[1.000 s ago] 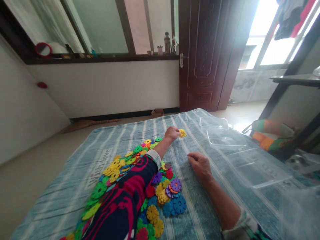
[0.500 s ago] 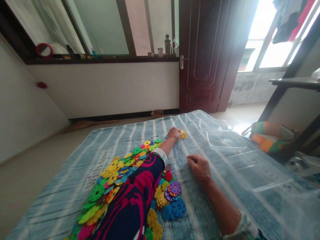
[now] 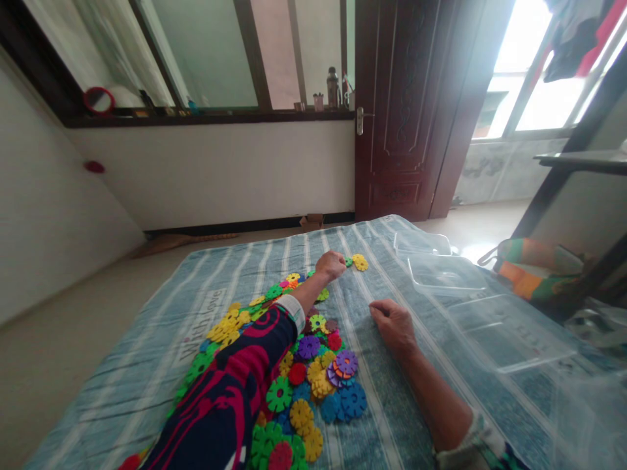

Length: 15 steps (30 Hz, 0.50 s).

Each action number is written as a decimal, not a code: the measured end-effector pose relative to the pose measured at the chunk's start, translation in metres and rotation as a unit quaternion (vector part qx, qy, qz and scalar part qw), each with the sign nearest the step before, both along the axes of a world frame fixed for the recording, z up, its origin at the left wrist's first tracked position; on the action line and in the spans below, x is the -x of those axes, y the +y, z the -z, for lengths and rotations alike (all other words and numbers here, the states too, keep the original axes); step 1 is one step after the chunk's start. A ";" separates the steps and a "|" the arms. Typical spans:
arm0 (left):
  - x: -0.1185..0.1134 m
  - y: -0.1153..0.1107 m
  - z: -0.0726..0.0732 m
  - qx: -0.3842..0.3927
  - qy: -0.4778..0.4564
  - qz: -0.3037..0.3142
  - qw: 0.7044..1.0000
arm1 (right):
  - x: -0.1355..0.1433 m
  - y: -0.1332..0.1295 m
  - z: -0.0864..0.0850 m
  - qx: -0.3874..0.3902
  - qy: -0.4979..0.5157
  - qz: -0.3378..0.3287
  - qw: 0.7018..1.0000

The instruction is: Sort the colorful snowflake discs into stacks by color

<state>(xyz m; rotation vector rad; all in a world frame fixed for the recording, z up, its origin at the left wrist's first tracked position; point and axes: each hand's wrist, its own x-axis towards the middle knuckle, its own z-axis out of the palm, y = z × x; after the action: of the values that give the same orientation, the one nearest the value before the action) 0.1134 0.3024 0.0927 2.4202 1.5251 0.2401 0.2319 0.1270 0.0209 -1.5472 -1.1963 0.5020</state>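
My left hand (image 3: 331, 266) is stretched far out over the bed, its fingers curled; whatever is in them, if anything, is hidden. Just right of its fingers lies a small green notched disc (image 3: 349, 262), and beside that a yellow notched disc (image 3: 360, 262). Under and around my left sleeve spreads a pile of flower-shaped plastic discs in many colours, among them a purple one (image 3: 308, 347), a red one (image 3: 296, 374) and a large blue one (image 3: 353, 399). My right hand (image 3: 393, 326) rests closed on the bedspread, right of the pile, with nothing showing in it.
A striped blue bedspread (image 3: 245, 261) covers the bed. Clear plastic boxes (image 3: 445, 274) and a clear lid-like tray (image 3: 509, 333) lie along the right side. Beyond the bed's far edge stand a dark red door (image 3: 401, 117) and a small cardboard box (image 3: 311, 223).
My left hand has drawn back a little to the left, uncovering the green disc beside the yellow one. The left sleeve shifted left too, showing more of the pile. My right hand stayed put.
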 end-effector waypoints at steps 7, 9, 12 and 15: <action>0.067 -0.019 -0.016 0.038 0.011 0.061 0.997 | -0.002 0.000 0.003 0.009 0.000 0.006 1.000; 0.084 -0.026 -0.020 0.047 0.017 0.065 0.997 | -0.003 0.000 0.004 0.011 -0.002 0.006 1.000; 0.106 -0.037 -0.024 0.055 0.029 0.063 0.996 | -0.004 0.001 0.006 0.011 -0.009 0.002 1.000; 0.123 -0.046 -0.028 0.044 0.042 0.047 0.997 | -0.004 0.001 0.007 0.010 -0.015 -0.003 1.000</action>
<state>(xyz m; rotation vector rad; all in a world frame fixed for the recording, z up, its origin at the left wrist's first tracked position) -0.0097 0.2567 0.1207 2.4515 1.4206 0.0505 0.2364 0.1277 0.0137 -1.5749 -1.2223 0.4969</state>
